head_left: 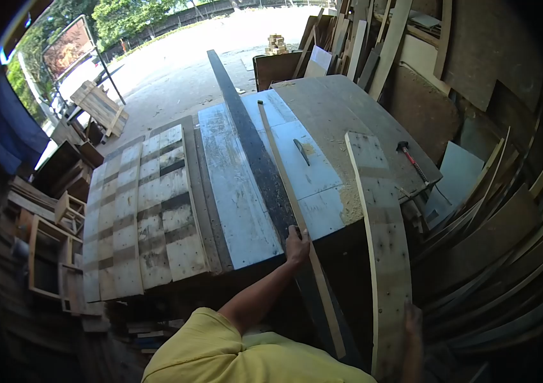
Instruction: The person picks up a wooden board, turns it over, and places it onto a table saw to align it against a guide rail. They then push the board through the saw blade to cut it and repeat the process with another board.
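My left hand (297, 245) is closed at the near edge of the table, over a long dark board (265, 166) and a thin light wood strip (284, 175) lying along it. What its fingers grip is too small to tell. My right hand (413, 322), dim and blurred, is against the right edge of a wide pale plank (386, 236) with dark nail marks. This plank's far end rests on the table's right side and its near end hangs past the edge toward me. A slim dark curved piece (301, 152) lies on the pale blue tabletop (220, 185).
Joined pale planks (150, 210) lie on the table's left. A red-handled hammer (412, 163) is at the right edge, near a clamp-like metal bar (419, 191). Sawdust (350, 204) lies beside the plank. Boards lean along the right wall; wooden frames (45, 255) stand left.
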Demonstrator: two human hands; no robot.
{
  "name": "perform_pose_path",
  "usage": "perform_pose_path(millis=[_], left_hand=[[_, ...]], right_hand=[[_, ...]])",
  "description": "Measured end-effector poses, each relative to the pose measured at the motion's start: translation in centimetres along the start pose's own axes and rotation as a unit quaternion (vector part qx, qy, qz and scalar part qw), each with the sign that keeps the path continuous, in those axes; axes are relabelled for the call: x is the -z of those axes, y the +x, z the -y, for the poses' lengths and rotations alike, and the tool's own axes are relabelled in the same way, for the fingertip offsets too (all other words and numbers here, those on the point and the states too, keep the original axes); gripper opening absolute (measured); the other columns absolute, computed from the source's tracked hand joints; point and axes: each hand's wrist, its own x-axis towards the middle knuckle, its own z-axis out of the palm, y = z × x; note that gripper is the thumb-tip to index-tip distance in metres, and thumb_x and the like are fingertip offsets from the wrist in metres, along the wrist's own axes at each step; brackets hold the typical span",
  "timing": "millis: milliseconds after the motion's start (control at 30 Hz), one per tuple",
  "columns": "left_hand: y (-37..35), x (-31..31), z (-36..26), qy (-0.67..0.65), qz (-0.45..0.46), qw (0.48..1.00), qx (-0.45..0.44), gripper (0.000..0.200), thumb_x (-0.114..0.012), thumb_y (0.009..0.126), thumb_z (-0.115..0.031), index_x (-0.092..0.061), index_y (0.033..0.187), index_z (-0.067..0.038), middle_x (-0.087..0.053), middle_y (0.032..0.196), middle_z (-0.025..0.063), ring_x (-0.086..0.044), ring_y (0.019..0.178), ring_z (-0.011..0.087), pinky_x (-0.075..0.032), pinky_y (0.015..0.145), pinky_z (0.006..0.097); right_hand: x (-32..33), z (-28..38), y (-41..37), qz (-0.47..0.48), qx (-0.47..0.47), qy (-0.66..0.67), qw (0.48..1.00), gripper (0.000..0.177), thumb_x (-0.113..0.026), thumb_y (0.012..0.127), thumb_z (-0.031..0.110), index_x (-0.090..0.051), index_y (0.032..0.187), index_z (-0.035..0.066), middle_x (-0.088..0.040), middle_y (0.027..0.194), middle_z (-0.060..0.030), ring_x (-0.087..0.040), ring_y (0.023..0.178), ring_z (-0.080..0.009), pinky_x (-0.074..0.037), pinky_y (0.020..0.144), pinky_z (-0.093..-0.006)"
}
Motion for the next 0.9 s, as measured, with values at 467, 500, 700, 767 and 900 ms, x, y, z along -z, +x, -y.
perform_pose_path(millis=[467, 500, 700, 767, 900], left_hand=[[-19.3, -0.4, -1.8, 0.011, 0.501, 0.813, 0.297, 0.042, -0.057, 0.09, -0.034, -0.067, 0.087, 0.007, -0.068, 0.08, 0.0137, -0.069, 0.066, 0.0245, -0.061, 0.066, 0.0387], [-18.9, -0.5, -2.0, 0.009, 0.503, 0.812, 0.297, 0.042, -0.057, 0.09, -0.034, -0.067, 0.087, 0.007, -0.068, 0.08, 0.0137, -0.069, 0.066, 0.0245, -0.061, 0.066, 0.0387], [-6.5, 2.1, -4.2, 0.21, 0.398, 0.891, 0.057, 0.036, -0.066, 0.083, -0.036, -0.071, 0.091, -0.001, -0.068, 0.085, 0.0112, -0.067, 0.071, 0.0253, -0.055, 0.065, 0.0397], [-1.0, 3.7, -6.0, 0.221, 0.166, 0.956, -0.101, 0.043, -0.058, 0.087, -0.038, -0.065, 0.115, -0.005, -0.069, 0.106, 0.016, -0.065, 0.102, 0.033, -0.048, 0.087, 0.0461], [6.9, 3.2, -1.1, 0.339, 0.098, 0.885, -0.303, 0.061, -0.044, 0.094, -0.044, -0.04, 0.144, -0.01, -0.036, 0.151, 0.011, -0.024, 0.143, 0.0317, -0.015, 0.114, 0.0525]], right_hand=[[-2.4, -2.4, -2.5, 0.03, 0.006, -0.233, 0.972, 0.066, -0.058, 0.087, 0.058, -0.064, 0.087, -0.008, -0.061, 0.083, -0.0323, -0.061, 0.085, -0.0504, -0.047, 0.072, -0.0505], [-2.9, -2.2, -2.3, 0.032, 0.014, -0.252, 0.967, 0.067, -0.058, 0.088, 0.059, -0.064, 0.089, -0.008, -0.062, 0.083, -0.0324, -0.061, 0.086, -0.0507, -0.047, 0.073, -0.0506], [-4.9, -0.7, -1.6, 0.046, 0.0, -0.273, 0.961, 0.07, -0.053, 0.09, 0.059, -0.064, 0.1, -0.009, -0.064, 0.089, -0.0337, -0.061, 0.093, -0.05, -0.05, 0.08, -0.0518], [-5.2, -0.6, -1.4, 0.05, -0.011, -0.278, 0.959, 0.071, -0.051, 0.091, 0.059, -0.064, 0.101, -0.01, -0.063, 0.092, -0.0351, -0.061, 0.094, -0.0501, -0.049, 0.081, -0.0525], [-6.1, -0.2, -0.4, 0.055, -0.014, -0.286, 0.957, 0.073, -0.05, 0.091, 0.06, -0.064, 0.103, -0.01, -0.063, 0.095, -0.0354, -0.061, 0.097, -0.0496, -0.049, 0.084, -0.0513]])
